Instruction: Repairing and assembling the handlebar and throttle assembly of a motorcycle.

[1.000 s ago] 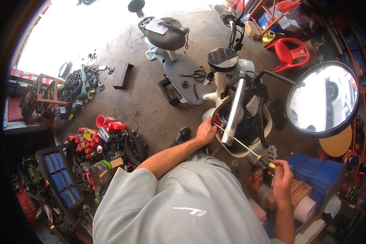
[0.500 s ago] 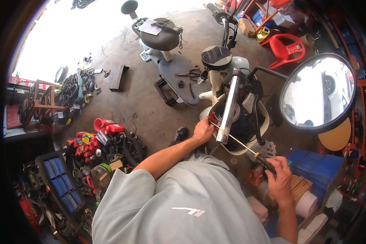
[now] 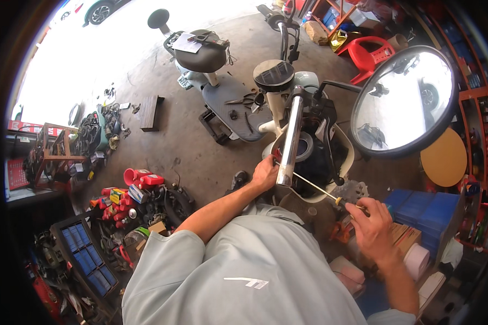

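Observation:
My right hand (image 3: 375,227) is closed around the dark handle of a long screwdriver (image 3: 319,188), its fingertips near the yellow collar. The thin shaft slants up and left, passing behind the lower end of a chrome handlebar tube (image 3: 291,141). On the far side of that tube, my left hand (image 3: 264,173) is closed at the scooter's front housing, by the shaft's tip. What its fingers pinch is hidden. Beneath the tube the pale front shell (image 3: 350,149) stands open, with a round ring (image 3: 305,147) and dark parts inside. A round dash display (image 3: 274,75) sits just beyond.
A large round mirror (image 3: 404,103) juts out at the right. Scissors (image 3: 239,100) and small parts lie on the footboard (image 3: 222,116); paper rests on the seat (image 3: 203,57). Blue bins (image 3: 423,216) stand near my right arm. Red bottles (image 3: 116,203) and parts crowd the left.
The view has shifted, so the scooter and mirror sit further left. My right fingers have moved along the screwdriver handle, closer to its collar. My left hand stays at the front housing.

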Demonstrator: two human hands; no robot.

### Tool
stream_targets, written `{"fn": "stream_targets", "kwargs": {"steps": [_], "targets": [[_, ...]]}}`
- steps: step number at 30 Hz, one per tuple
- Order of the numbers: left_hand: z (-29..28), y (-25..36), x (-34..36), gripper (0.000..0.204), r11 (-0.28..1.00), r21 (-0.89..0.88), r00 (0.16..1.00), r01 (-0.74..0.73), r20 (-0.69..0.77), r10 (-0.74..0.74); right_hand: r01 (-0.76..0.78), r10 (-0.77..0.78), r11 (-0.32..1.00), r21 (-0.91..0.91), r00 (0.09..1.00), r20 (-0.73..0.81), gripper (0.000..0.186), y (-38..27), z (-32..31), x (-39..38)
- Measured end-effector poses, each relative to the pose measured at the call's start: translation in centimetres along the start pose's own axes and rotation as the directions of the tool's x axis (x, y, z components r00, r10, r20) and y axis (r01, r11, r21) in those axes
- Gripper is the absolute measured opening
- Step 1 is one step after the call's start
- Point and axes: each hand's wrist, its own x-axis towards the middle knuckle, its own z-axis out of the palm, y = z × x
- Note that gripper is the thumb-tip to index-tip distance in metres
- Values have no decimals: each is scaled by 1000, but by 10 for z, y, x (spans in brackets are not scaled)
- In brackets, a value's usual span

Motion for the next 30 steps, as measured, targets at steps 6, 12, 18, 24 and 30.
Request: {"fn": "stream_targets", "kwargs": {"steps": [6,12,18,24,30], "targets": [[1,5,3,39,1000,8,1000,0,15,0,67,-67,997,-23,998,20,39,1,4,7],[-2,-12,25,35,999,-31,1000,-30,-10,30,114,-114,993,-6,993,-42,37,-2,1,18],[-14,41,-1,32,989,105,993,-108,-36,113,67,-66,997,30,997,-38,36,2,0,19],[-18,52,-7,33,989,126,995,-74,-53,81,-129,132,966,223,991,4,37,-2,0,22],[-6,17,25,40,996,84,999,-42,24,40,-203,191,959,198,979,77,38,-8,-9,19]]}}
